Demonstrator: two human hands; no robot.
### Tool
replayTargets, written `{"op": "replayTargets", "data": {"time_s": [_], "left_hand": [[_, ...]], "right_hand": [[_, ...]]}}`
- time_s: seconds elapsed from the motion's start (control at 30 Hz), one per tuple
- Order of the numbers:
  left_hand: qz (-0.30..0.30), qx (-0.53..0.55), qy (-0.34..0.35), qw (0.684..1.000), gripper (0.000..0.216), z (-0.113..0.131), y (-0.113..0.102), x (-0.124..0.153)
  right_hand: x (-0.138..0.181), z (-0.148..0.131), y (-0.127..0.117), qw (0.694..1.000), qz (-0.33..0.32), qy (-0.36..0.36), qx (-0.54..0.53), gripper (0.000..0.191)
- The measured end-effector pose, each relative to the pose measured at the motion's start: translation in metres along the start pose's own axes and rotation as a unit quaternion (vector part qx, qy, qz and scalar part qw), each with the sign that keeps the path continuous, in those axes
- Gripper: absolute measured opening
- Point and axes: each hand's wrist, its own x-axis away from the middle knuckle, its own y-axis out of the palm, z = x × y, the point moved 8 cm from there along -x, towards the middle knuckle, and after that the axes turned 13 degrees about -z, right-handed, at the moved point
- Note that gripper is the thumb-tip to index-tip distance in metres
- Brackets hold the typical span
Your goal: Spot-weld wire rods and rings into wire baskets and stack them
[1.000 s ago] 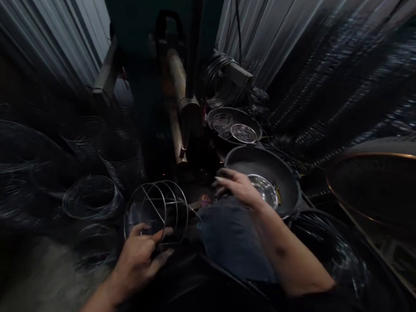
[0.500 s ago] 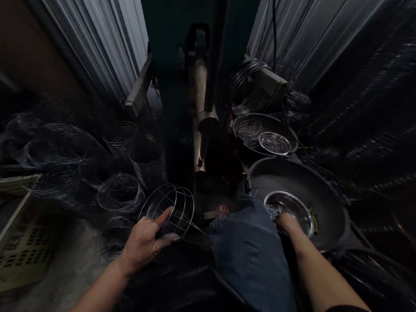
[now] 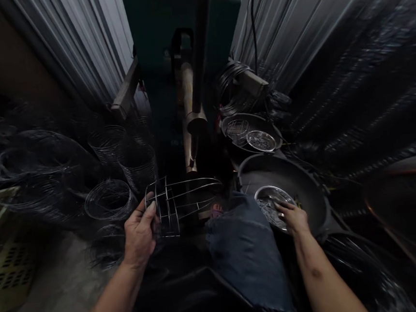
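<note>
Left hand (image 3: 140, 234) closed around a wire basket frame (image 3: 169, 208) at 11 o'clock, right hand (image 3: 293, 218) half open, fingers against a steel bowl (image 3: 267, 206) in a black wok (image 3: 283, 181) at 2 o'clock, denim knee (image 3: 245, 250) between them, wire hoops (image 3: 110, 201) at 10 o'clock, green welding machine (image 3: 188, 94) at 12 o'clock beyond.

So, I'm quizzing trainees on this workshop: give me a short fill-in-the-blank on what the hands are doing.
The ____ hand grips a wire cage.
The right hand rests on a steel bowl, which sits ____ a large dark wok.
Coils of wire lie near the cage, while the wok is on the person's ____ side.

Missing words: left; inside; right.
</note>
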Motion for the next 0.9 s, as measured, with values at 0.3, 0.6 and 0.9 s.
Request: {"op": "replayTargets", "data": {"time_s": [0.3, 0.6, 0.9], "left_hand": [[0.018, 0.065, 0.000, 0.998, 0.045, -0.026, -0.011, -0.002], [0.041, 0.026, 0.057, 0.997, 0.051, -0.030, -0.003, 0.011], [0.053, -0.052, 0.091, 0.993, 0.052, -0.027, -0.011, 0.011]], "right_hand": [[0.090, -0.031, -0.002, 0.989, -0.037, -0.066, -0.126, 0.025], [0.137, -0.178, 0.136, 0.809, -0.342, 0.001, -0.478, 0.029], [0.176, -0.218, 0.170, 0.690, -0.398, 0.054, -0.602, 0.013]]}}
